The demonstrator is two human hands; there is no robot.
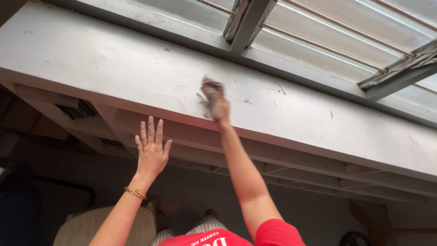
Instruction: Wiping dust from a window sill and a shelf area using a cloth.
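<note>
Right hand (220, 108) clenched on a dark cloth (211, 86), pressed on the white sill (114, 68). Left hand (151, 148), fingers spread, apparently braces below the sill. Overreaching risks lost balance.

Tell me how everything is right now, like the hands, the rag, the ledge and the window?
Right hand: closed on the rag, pressed to the ledge.
Rag: dark, bunched, flat against the ledge.
Left hand: open, fingers spread, resting against the ledge's lower edge.
Ledge: white, marked with dark smudges and streaks.
Window: louvre panes shut, glass frosted.
Bracelet: gold, on the left wrist.
</note>
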